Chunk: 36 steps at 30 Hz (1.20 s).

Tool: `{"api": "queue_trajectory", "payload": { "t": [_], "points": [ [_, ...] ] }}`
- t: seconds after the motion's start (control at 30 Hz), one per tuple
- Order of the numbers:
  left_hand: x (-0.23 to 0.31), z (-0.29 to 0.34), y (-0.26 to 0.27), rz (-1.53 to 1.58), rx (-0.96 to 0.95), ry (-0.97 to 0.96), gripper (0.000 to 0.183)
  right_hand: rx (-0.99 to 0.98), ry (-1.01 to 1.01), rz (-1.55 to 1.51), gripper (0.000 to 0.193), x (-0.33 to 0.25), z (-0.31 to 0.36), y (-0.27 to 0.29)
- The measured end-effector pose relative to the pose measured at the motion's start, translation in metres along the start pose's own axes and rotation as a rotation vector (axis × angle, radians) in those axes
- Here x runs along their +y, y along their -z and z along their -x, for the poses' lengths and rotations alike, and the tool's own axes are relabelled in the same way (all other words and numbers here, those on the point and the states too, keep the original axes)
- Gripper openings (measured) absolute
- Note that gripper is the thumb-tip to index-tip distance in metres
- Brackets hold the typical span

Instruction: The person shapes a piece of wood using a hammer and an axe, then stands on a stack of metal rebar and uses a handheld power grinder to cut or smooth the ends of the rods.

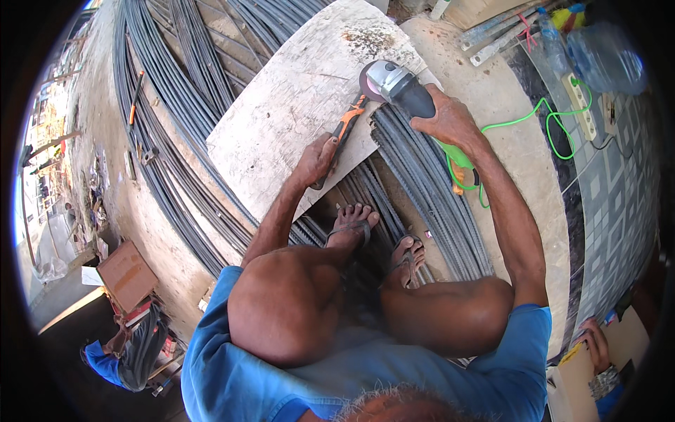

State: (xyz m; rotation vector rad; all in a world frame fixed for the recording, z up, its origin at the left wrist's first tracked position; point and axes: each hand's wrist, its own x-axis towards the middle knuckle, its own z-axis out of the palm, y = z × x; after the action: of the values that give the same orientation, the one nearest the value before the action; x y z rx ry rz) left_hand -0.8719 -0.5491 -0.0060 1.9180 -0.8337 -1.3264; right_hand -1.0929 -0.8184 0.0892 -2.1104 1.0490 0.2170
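Observation:
My right hand (453, 123) is wrapped round the dark body of an angle grinder (411, 95). The grinder has a silver head and a pinkish-brown disc (370, 81). My left hand (318, 160) grips a long tool with an orange and black handle (342, 130); its exact kind is hard to tell. The far end of that tool lies close to the disc's lower edge, and I cannot tell whether they touch. Both are over a worn white board (281, 105) lying across steel reinforcing bars (429, 183). My sandalled feet are just below the board.
More bundled bars (169, 77) run along the left. A bright green cord (541, 105) stretches right to a power strip (580, 105) near plastic bottles. An orange-handled tool (133, 105) lies among the left bars. Other people are at lower left (126, 352) and lower right (598, 348).

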Motion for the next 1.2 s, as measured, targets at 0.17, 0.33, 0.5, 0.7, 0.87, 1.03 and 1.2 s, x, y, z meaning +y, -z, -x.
{"api": "queue_trajectory", "payload": {
  "t": [0.17, 0.33, 0.5, 0.7, 0.87, 1.03, 1.2],
  "points": [
    [0.003, 0.001, -0.003, -0.083, 0.021, -0.022, 0.041, 0.120, -0.054, 0.054, 0.075, 0.019, -0.005, -0.001],
    [-0.005, -0.002, -0.002, -0.210, 0.069, -0.078, 0.041, 0.117, 0.020, 0.075, 0.077, 0.014, -0.001, -0.002],
    [0.003, 0.000, -0.003, -0.286, 0.101, -0.093, 0.043, 0.011, -0.039, 0.071, 0.079, 0.006, 0.002, -0.005],
    [0.016, 0.006, -0.005, -0.329, 0.091, 0.032, 0.043, 0.026, -0.043, 0.096, 0.080, -0.006, 0.008, 0.016],
    [0.016, 0.005, -0.004, -0.437, 0.111, 0.018, 0.044, 0.094, 0.008, 0.176, 0.074, -0.003, 0.006, -0.005],
    [0.015, 0.007, -0.007, -0.502, 0.140, -0.028, 0.048, 0.067, -0.013, 0.105, 0.073, -0.006, 0.007, 0.018],
    [0.008, 0.004, -0.007, -0.572, 0.174, -0.099, 0.047, 0.041, 0.026, 0.129, 0.072, -0.009, 0.008, 0.001]
  ]
}}
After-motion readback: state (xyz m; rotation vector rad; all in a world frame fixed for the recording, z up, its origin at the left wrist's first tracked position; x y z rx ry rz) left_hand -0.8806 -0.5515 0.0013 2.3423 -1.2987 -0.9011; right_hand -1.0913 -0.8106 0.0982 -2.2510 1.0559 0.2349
